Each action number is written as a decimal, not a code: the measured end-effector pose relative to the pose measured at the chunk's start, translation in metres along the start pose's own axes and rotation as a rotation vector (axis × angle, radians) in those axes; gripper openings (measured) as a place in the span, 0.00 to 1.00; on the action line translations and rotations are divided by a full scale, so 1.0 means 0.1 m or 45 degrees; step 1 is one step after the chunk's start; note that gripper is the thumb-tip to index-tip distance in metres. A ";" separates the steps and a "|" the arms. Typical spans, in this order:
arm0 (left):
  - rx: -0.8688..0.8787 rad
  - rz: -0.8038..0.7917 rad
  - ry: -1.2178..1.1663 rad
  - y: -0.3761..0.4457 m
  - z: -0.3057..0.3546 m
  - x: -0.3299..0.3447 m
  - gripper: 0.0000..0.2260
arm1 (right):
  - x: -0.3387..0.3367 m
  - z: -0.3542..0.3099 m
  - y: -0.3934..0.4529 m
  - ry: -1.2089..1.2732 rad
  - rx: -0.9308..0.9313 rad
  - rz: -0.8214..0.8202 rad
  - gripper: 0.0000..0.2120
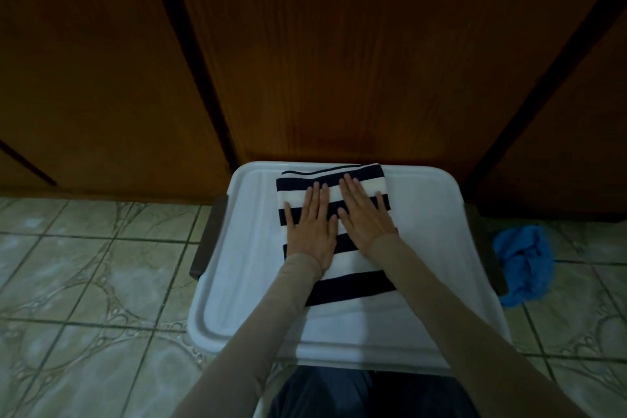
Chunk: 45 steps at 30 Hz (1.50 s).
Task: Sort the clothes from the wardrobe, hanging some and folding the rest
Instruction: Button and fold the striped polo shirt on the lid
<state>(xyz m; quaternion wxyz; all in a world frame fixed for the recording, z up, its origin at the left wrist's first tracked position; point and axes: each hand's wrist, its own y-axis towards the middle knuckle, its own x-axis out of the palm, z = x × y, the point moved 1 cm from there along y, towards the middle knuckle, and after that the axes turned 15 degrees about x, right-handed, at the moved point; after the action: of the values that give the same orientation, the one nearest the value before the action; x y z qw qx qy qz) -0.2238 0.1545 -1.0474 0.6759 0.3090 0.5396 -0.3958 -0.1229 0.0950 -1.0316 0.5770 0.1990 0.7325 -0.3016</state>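
- Both beige sleeves [441,309] are reaching forward over a white lid [237,282].
- The left hand [314,231] and right hand [364,217] are lying side by side, fingers straight and flat, pressing on a folded striped top [353,285].
- The top is sitting on the lid's far half.
- A blue cloth [524,265] is lying on the floor [84,265] to the right.
- Wardrobe doors [339,61] are standing closed behind.

wardrobe doors [339,61]: brown wood, grained, dull sheen | box lid [237,282]: white plastic, smooth | striped garment [356,285]: soft matt cloth | floor [84,282]: glossy tiles | blue cloth [522,265]: crumpled
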 end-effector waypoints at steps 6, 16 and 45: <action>-0.119 -0.009 -0.011 0.19 -0.25 -0.04 0.25 | 0.13 0.15 0.17 0.051 0.165 0.051 0.29; 0.069 -0.059 0.050 -0.16 -0.32 -0.06 0.24 | 0.18 0.34 0.01 0.110 0.211 0.040 0.26; 0.214 -0.209 -0.290 -1.04 -0.41 -0.37 0.22 | -0.06 0.95 -0.86 -0.019 -0.262 -0.138 0.28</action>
<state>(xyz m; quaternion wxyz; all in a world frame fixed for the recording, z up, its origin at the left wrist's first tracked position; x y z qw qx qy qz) -0.3382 0.1449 -1.0196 0.6700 0.2724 0.4478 -0.5258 -0.1077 -0.0317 -1.0222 0.5826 0.0968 0.7649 -0.2571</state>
